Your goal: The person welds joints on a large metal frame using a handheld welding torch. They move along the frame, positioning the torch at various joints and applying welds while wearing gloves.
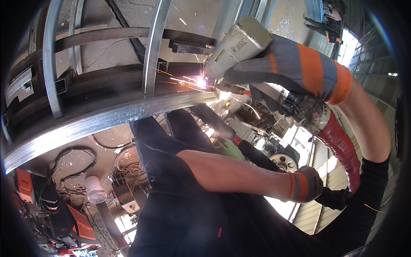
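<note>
Orange-cuffed and grey, your left hand (pixel 305 184) is the nearest thing at work. It sits low on the right at the end of your bare forearm, above your dark trousers (pixel 180 214). Its fingers are curled shut around the dark lower end of what looks like a red-taped lead (pixel 342 150); exactly what lies inside that fist I cannot tell.

A little farther off, your right hand (pixel 295 68), in a matching glove, is wrapped tight around the body of the grey angle grinder (pixel 239 43). The grinder's working end meets the steel at a bright burst of sparks (pixel 199 81).

That contact is on the long galvanised steel tube (pixel 107 113), which runs from near left to the middle of the scene. It is part of a welded frame of upright bars (pixel 152 47) and a dark crossbar (pixel 107 36).

You seem to be mid-pass, grinding at the joint where an upright meets the tube. The next stroke calls for a firm two-handed brace, a steady disc angle and light pressure along the seam, with the lead clear of the spark stream.

On the ground beyond lie looped cables (pixel 72 165), a white canister (pixel 95 189) and orange machines (pixel 25 184). Far to the right, another person (pixel 327 19) is at work.
</note>
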